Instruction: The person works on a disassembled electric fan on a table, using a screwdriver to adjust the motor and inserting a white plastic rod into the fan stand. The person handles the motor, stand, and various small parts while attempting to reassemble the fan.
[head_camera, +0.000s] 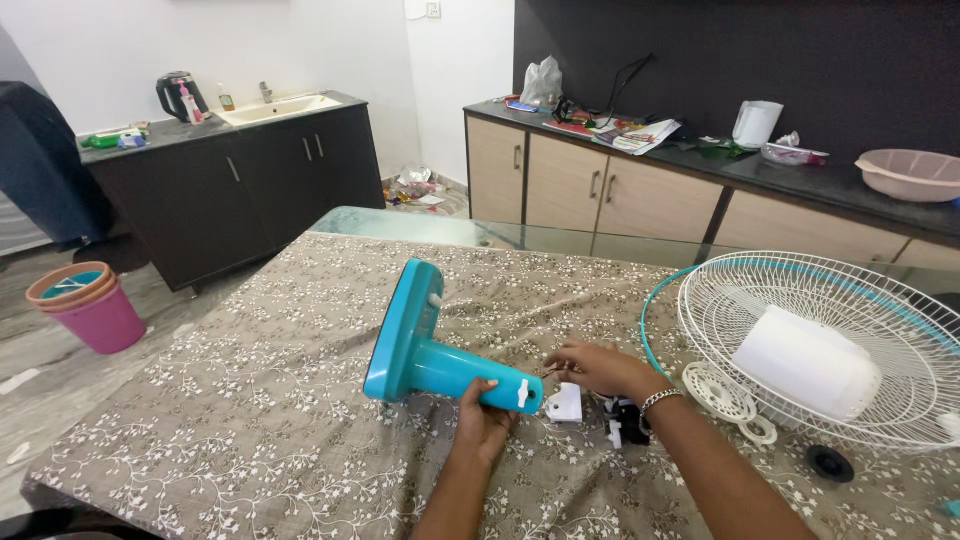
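A turquoise fan stand (420, 345) lies on its side on the patterned tablecloth (250, 400), its round base tilted up at the left. My left hand (485, 420) grips the stand's neck from below, near a white knob. My right hand (600, 368) rests just right of the neck's end, fingers curled over a thin wire. A small white plastic piece (565, 403) and black and white parts (625, 420) lie under that wrist, which wears a metal bracelet.
A white wire fan guard (900, 400) holding a white motor housing (805, 362) lies at the right, with white ring parts (720, 392) and a black cap (830, 463) beside it. Counters, a sink cabinet and a pink bucket (90, 310) stand beyond the table.
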